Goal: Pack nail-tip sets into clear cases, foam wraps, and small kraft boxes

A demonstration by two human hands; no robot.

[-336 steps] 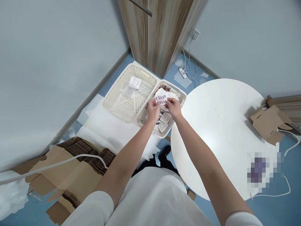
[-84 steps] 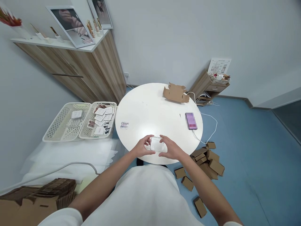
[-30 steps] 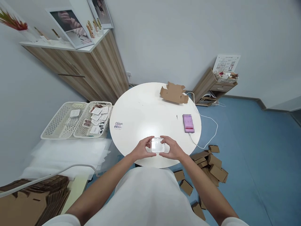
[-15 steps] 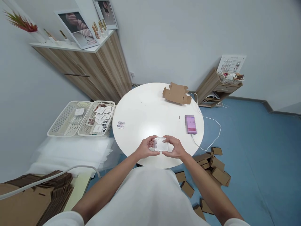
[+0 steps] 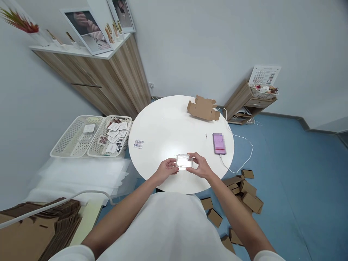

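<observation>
A small clear plastic case [image 5: 184, 161] is held just above the near part of the round white table [image 5: 174, 127]. My left hand [image 5: 165, 169] grips its left end with curled fingers. My right hand [image 5: 199, 165] pinches its right end and top edge. A small printed card with coloured nail tips [image 5: 138, 144] lies alone on the table's left side, well away from both hands.
A flat unfolded cardboard box [image 5: 202, 108] lies at the table's far edge, a phone [image 5: 219, 143] on a white cable at its right. Two white baskets [image 5: 92, 137] with cards stand left. Small cardboard boxes [image 5: 246, 188] litter the blue floor right; flat cardboard [image 5: 35, 228] stacks lower left.
Long before, both hands held a card over the baskets. Over the last second the clear case stays in both hands and has shifted slightly away from me; the view wobbled.
</observation>
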